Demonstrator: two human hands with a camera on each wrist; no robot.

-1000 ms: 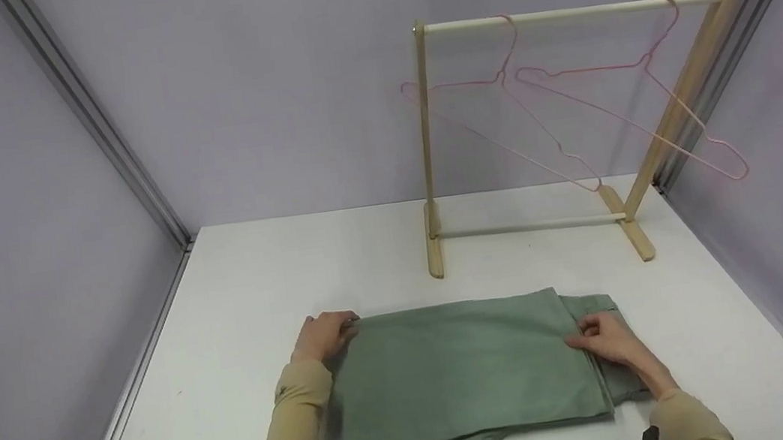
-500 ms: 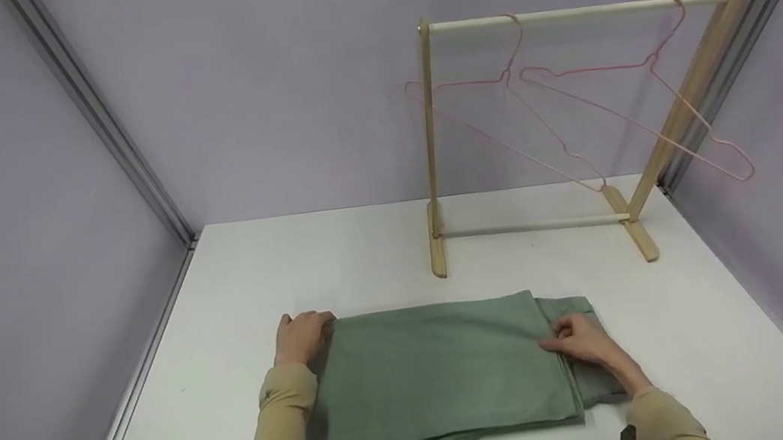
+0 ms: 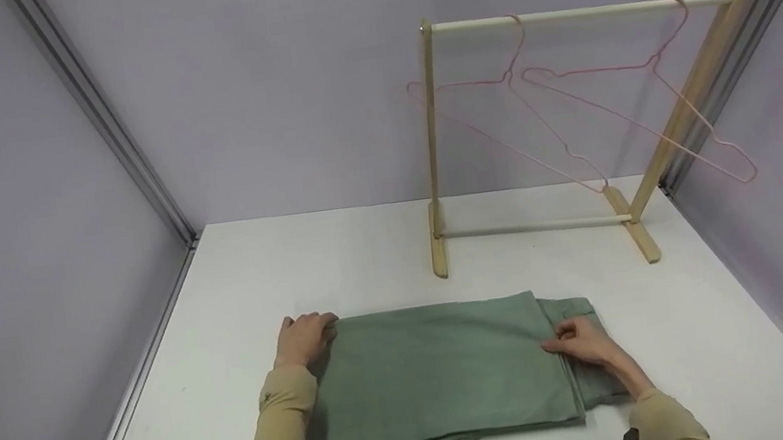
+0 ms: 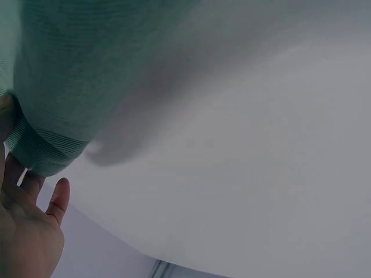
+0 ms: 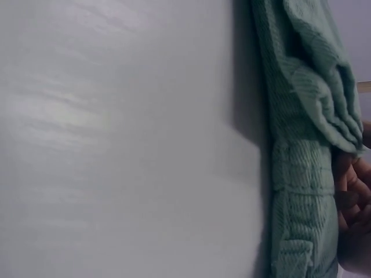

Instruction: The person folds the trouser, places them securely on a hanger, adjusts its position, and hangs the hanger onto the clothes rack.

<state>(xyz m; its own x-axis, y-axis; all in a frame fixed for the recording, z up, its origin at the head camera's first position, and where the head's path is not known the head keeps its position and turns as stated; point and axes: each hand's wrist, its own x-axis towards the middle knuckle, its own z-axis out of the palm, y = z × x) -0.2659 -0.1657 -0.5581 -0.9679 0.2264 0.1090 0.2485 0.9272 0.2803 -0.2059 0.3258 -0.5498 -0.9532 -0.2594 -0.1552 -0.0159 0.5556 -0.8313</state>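
Note:
A pair of green trousers (image 3: 442, 372) lies folded near the front of the white table. Its waistband with belt loops (image 5: 301, 168) shows in the right wrist view, sticking out past the folded layer on the right. At the far left corner my left hand (image 3: 305, 339) pinches the fold; in the left wrist view the thumb is on one side of the cloth and fingers (image 4: 32, 182) on the other. My right hand (image 3: 584, 342) pinches the right edge of the upper layer between thumb and fingers, partly hidden by cloth in the right wrist view.
A wooden clothes rack (image 3: 432, 169) stands at the back right of the white table (image 3: 234, 286). Two pink hangers (image 3: 563, 140) hang from its rail. Grey-white panels (image 3: 299, 96) enclose the table at the back and both sides.
Both hands have slid the folded trousers to the left across the table, mostly in the first half second. Since then they have hardly moved. The grip of each hand looks the same.

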